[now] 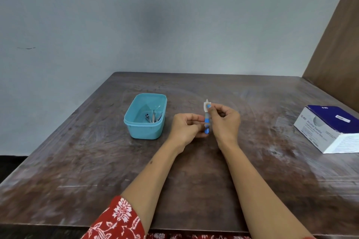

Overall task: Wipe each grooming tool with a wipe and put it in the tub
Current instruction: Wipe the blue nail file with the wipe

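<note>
- Over on the left, the teal tub [145, 116] is sitting on the table [77, 161], and it's already holding a few metal tools [152, 117]. They look like clippers and tweezers, though they're too small to name for sure. I'd judge those ones done.
- Moving right, your left hand [185, 127] is pinching the lower end of the blue-handled tool [207, 122] and holding it upright above the table, just right of the tub.
- Your right hand [224, 120] is pinching a small white wipe [206, 106] around the tool's upper end, near its pointed tip. So you're wiping this one now, and it's not yet in the tub.
- Far right, the blue-and-white swab box [330, 130] is waiting.
- No other loose tools are showing on the table, so this is probably the last. What's left is finishing the wipe and dropping the tool in.
</note>
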`<state>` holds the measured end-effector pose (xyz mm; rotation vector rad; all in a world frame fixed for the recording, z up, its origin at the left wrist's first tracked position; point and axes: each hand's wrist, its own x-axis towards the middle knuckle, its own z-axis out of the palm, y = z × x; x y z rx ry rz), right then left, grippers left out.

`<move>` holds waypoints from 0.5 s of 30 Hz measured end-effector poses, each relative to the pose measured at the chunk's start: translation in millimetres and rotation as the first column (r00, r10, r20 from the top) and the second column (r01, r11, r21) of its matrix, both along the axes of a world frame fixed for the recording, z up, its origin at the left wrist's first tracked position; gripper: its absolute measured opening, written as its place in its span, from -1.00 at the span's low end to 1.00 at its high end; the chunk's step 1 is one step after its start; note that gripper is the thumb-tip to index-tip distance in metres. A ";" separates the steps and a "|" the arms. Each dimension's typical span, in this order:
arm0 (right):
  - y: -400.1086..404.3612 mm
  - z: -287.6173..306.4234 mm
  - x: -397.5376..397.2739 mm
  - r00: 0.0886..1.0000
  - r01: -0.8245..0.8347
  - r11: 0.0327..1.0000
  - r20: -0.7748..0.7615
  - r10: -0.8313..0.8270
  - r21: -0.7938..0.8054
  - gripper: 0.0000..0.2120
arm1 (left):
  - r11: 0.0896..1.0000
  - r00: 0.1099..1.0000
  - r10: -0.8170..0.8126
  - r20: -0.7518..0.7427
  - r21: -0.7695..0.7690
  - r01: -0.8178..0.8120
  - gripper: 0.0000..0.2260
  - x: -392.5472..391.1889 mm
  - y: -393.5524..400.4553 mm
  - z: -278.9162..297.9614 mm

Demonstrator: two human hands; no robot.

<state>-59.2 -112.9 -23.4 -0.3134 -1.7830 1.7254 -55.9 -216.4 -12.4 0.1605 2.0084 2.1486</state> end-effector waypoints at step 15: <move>1.2 -2.9 -2.3 0.998 0.061 0.995 -0.002 -0.061 0.076 -0.88 | 0.991 0.996 0.023 -0.089 -0.132 -0.035 -0.87 0.5 0.6 -0.1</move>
